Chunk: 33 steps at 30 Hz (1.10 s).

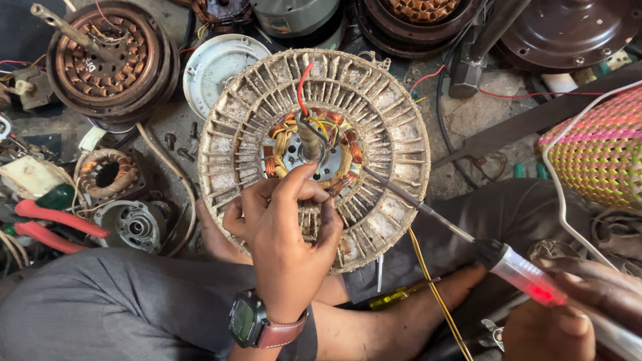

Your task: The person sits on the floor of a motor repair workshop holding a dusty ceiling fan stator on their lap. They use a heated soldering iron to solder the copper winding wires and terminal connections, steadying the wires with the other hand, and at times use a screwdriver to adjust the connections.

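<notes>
Item: round finned motor housing [394, 140], dusty, lying flat between the person's knees, copper windings [342, 137] and a central shaft [309, 142] exposed.

Left hand [284, 220]: rests on the housing's near rim, fingers curled and pinching at the winding's edge just below the shaft; a wristwatch [247, 319] on the wrist.

Right hand [575, 314]: closed around the clear, red-lit handle of a tester screwdriver [468, 234], at the lower right, apart from the housing; the blade reaches up-left, its tip touching the windings.

Adjacent: red-handled pliers [57, 224] at left; woven basket [595, 154] at right.
</notes>
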Motion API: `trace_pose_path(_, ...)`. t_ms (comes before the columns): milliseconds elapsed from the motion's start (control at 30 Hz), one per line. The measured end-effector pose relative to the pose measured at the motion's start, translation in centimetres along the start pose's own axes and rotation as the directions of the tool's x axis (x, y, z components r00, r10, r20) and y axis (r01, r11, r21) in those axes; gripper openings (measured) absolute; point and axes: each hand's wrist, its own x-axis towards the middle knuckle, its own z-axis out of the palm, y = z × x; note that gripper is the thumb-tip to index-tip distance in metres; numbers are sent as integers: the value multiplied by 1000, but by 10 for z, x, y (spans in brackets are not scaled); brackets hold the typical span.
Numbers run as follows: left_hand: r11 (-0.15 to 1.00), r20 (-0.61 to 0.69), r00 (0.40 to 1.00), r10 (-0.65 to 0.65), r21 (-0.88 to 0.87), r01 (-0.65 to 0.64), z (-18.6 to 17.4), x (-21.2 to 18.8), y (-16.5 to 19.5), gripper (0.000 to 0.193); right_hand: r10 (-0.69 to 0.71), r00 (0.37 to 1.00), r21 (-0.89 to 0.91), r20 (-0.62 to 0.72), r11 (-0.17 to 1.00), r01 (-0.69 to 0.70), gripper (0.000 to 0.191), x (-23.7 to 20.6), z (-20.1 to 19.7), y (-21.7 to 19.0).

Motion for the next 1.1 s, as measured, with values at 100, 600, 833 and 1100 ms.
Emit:
trace_pose_path(100, 1000, 0, 1000, 7, 4, -7, -1, 0, 0, 62, -36, 999, -61, 10, 997, 36, 17, -13, -3, 9)
trace_pose_path(600, 1000, -5, 1000, 21, 12, -21, -1, 1, 0, 60, 4, 951, -262, 309, 962, 81, 33, 59, 2, -36)
trace_pose_path(833, 1000, 3, 1000, 25, 6, -25, 0, 1, -1, 60, 42, 946, -338, 323, 938, 74, 23, 53, 1, -36)
trace_pose_path(1100, 1000, 9, 1000, 14, -2, -14, -1, -1, -1, 60, -28, 988, -231, 151, 971, 63, 22, 5, -18, 0)
